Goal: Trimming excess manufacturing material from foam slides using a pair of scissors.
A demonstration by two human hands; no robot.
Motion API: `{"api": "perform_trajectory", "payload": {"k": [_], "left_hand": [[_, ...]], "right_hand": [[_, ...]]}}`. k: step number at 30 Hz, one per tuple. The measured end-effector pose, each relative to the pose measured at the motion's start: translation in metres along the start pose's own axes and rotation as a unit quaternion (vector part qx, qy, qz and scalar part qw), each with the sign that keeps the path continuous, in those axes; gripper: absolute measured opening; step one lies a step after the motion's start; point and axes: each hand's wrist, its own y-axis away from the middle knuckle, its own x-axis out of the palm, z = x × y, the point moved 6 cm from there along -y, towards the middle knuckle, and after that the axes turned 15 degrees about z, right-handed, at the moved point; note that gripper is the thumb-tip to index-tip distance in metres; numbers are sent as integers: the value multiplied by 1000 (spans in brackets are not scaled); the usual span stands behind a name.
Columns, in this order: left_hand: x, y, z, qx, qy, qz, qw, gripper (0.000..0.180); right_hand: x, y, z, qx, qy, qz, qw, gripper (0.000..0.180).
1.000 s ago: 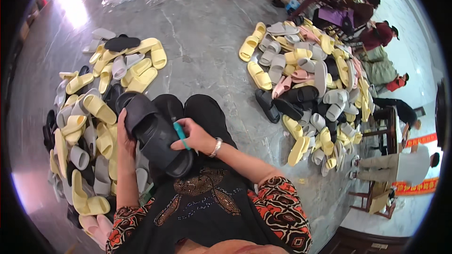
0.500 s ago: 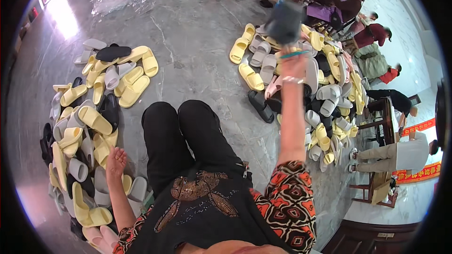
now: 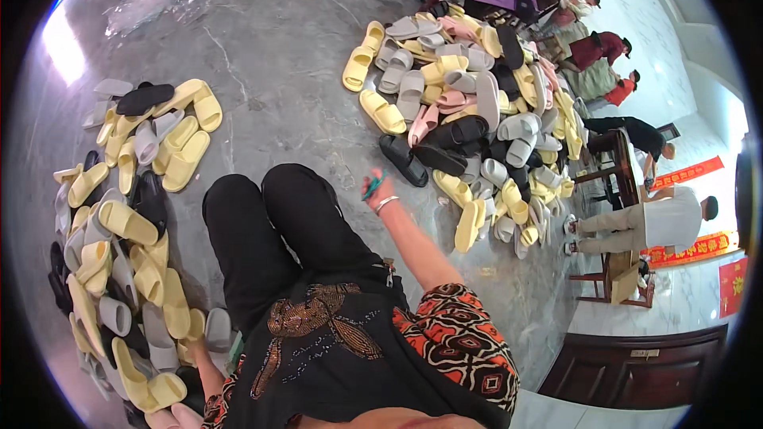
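Note:
My left hand (image 3: 195, 347) is low on the left, closed at the near end of a yellow slipper (image 3: 176, 303) raised over the left slipper pile (image 3: 115, 318). Its fingers are mostly hidden. My right hand (image 3: 381, 188) is above the floor, right of my knees, with its fingers curled around a small teal object (image 3: 372, 184) whose kind I cannot make out. A bracelet circles that wrist. Beyond it lies the right pile, with a black slipper (image 3: 404, 160) at its near edge and yellow, grey and pink slippers heaped behind.
Both piles rest on a grey marbled floor (image 3: 278, 95). Crumpled clear plastic (image 3: 151, 0) lies far left. Several people sit or bend at wooden tables (image 3: 620, 163) along the right wall, and one person in a light shirt (image 3: 671, 218) stands there. A dark door (image 3: 636, 369) is at lower right.
My right hand has let go of a blurred dark thing above the right pile and come back toward my body. My left hand has moved down to the yellow slipper. The view has shifted right.

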Motion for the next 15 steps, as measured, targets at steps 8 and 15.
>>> {"api": "perform_trajectory", "payload": {"k": [8,15], "left_hand": [[74,0,62,-29,-23,118,992,58],[63,24,54,22,-88,-147,985,74]], "right_hand": [[4,-10,2,36,104,-10,994,24],[23,0,3,5,180,-2,984,21]]}}
